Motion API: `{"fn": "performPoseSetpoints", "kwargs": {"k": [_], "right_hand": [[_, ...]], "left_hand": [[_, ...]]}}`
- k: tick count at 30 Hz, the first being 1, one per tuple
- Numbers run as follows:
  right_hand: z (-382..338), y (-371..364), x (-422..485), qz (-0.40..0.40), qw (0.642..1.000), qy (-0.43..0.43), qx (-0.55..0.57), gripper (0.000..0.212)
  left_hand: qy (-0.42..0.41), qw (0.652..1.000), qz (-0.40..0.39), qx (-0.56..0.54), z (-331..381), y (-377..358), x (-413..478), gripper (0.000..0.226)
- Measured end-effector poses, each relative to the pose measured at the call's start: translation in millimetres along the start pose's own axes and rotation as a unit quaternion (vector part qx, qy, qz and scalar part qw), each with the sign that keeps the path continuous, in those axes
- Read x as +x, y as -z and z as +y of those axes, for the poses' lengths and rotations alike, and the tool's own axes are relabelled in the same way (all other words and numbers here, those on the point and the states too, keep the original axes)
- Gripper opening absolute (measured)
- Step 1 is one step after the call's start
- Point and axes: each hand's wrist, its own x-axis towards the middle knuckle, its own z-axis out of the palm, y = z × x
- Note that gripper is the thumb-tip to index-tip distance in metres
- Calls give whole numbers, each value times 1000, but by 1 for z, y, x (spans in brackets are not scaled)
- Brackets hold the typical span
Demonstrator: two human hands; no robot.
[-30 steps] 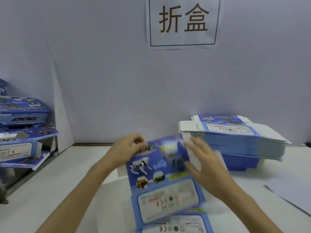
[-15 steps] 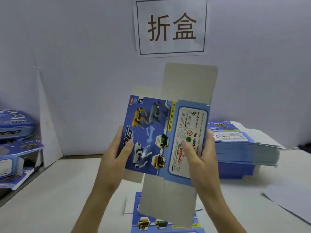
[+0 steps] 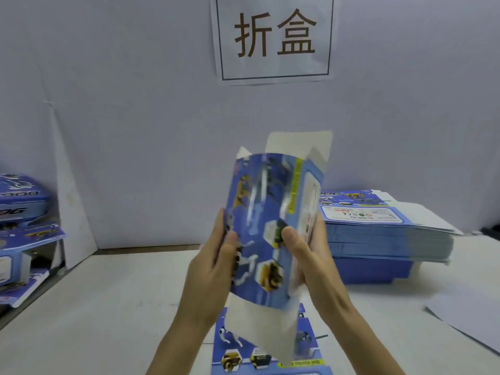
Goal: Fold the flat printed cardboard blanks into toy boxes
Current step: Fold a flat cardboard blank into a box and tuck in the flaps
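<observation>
Holds blue printed cardboard blank (image 3: pixel 263 212) upright above white table (image 3: pixel 108 307); left hand (image 3: pixel 212 272) and right hand (image 3: pixel 308 262) pinching opposite side edges, thumbs on printed face. Stacked flat blanks (image 3: pixel 384 234) at right; folded blue boxes (image 3: pixel 21 196) at left.

A blue printed blank (image 3: pixel 266 231), blurred, stands upright and bowed, gripped between the left hand (image 3: pixel 213 272) and right hand (image 3: pixel 308 261), with plain flaps at top and bottom. A second blank (image 3: pixel 270 355) lies flat beneath the hands. A stack of blanks (image 3: pixel 378 234) lies just right of the right hand.
</observation>
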Motion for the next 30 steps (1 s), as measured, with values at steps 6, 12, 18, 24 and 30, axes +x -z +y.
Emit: {"fn": "performPoseSetpoints", "kwargs": {"k": [6, 12, 18, 24, 30], "right_hand": [[-10, 6, 0, -73, 997, -23, -3, 34], [-11, 33, 5, -89, 993, -62, 46, 20], [-7, 28, 6, -16, 999, -14, -26, 18], [-13, 26, 4, 38, 999, 1, -27, 30], [-13, 26, 4, 82, 996, 13, -37, 33]], "left_hand": [[-35, 986, -65, 152, -7, -14, -9, 44], [88, 994, 8, -72, 10, 34, 5, 99], [63, 989, 134, 3, -2, 22, 3, 49], [81, 993, 51, -67, 9, 30, 5, 48], [57, 992, 82, -72, 10, 22, 2, 36]]}}
